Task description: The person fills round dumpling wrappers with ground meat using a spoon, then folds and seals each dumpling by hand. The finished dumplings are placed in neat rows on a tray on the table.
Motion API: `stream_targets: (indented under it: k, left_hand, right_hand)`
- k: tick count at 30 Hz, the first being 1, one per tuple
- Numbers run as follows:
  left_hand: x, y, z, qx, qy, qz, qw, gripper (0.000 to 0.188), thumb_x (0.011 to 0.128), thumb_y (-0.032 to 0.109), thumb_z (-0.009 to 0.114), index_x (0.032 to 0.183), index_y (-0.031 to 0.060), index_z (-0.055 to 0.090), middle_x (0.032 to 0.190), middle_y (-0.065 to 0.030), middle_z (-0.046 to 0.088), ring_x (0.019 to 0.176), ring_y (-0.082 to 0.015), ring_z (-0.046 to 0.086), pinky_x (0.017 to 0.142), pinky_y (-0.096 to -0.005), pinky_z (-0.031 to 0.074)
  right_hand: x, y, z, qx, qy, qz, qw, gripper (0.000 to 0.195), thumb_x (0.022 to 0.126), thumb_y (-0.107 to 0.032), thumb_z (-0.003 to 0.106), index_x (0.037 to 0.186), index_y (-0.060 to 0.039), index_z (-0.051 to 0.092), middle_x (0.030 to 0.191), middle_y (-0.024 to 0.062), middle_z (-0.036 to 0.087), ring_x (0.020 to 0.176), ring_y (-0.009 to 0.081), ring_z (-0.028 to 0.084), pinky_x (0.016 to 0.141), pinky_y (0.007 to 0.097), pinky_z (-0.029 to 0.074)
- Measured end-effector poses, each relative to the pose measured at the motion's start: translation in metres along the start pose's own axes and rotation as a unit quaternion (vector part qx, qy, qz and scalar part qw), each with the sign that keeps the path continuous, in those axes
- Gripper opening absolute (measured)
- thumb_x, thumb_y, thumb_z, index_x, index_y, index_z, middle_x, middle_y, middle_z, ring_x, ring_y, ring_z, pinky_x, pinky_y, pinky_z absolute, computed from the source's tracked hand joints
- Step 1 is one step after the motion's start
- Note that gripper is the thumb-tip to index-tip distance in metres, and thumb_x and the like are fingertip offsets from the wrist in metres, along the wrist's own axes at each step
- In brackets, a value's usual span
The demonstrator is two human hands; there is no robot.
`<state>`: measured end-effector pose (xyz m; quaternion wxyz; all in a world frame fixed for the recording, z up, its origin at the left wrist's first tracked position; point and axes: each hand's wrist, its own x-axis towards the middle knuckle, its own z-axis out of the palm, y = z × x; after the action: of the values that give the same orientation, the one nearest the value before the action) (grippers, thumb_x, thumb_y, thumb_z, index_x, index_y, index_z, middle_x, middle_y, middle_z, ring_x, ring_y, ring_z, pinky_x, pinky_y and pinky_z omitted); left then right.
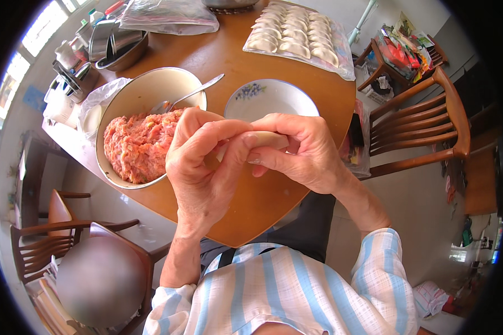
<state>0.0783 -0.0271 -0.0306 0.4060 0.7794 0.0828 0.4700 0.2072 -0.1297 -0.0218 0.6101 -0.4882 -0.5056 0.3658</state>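
Observation:
Between my two hands I hold a folded dumpling (270, 139), its pale dough partly covered by my fingers. My left hand (207, 155) pinches its left side and top edge with thumb and forefinger. On the other side, my right hand (304, 148) grips the right end of the dough. Left of my hands stands a cream enamel bowl (149, 79) holding raw minced meat (138, 146) with green bits in it. A metal spoon (201, 88) rests in the meat, its handle over the bowl's rim. Behind my hands sits a white bowl (272, 98) with a blue rim and a flower pattern.
Rows of dumplings (295, 31) lie on a plastic-covered board at the table's far right. A plastic bag (167, 16), metal containers (105, 44) and bottles crowd the far left of the wooden table (251, 209). A wooden chair (419, 121) stands at the right.

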Motion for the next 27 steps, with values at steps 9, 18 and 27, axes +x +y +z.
stream_targets:
  k: [9,18,27]
  left_hand:
    - [-0.001,0.0,0.0,-0.005,0.01,0.021,1.0,0.02,0.071,-0.002,0.071,0.09,0.0029,0.066,0.078,-0.0036,0.051,0.071,-0.013,0.047,0.061,-0.0225,0.039]
    - [-0.005,-0.008,0.001,-0.078,0.027,-0.024,0.996,0.017,0.069,0.002,0.074,0.084,0.0023,0.067,0.076,-0.0033,0.052,0.073,-0.0137,0.046,0.063,-0.0255,0.038]
    - [0.016,0.005,0.0,0.011,-0.103,0.026,0.994,0.023,0.064,0.001,0.075,0.085,0.0025,0.066,0.078,-0.0023,0.05,0.074,-0.0136,0.049,0.066,-0.0247,0.039]
  right_hand:
    - [0.008,0.001,-0.004,-0.101,-0.015,-0.035,0.994,0.019,0.082,-0.01,0.068,0.094,0.003,0.061,0.079,0.0064,0.062,0.073,0.0113,0.059,0.066,0.0244,0.049]
    - [0.011,-0.006,-0.004,-0.117,-0.041,-0.011,0.992,0.021,0.079,-0.011,0.07,0.094,0.0026,0.063,0.075,0.0055,0.061,0.069,0.0089,0.056,0.064,0.0246,0.047]
    - [0.014,-0.004,-0.013,-0.158,-0.067,0.014,0.985,0.016,0.079,-0.008,0.065,0.091,0.0018,0.062,0.072,0.0054,0.059,0.067,0.0083,0.053,0.063,0.0246,0.046]
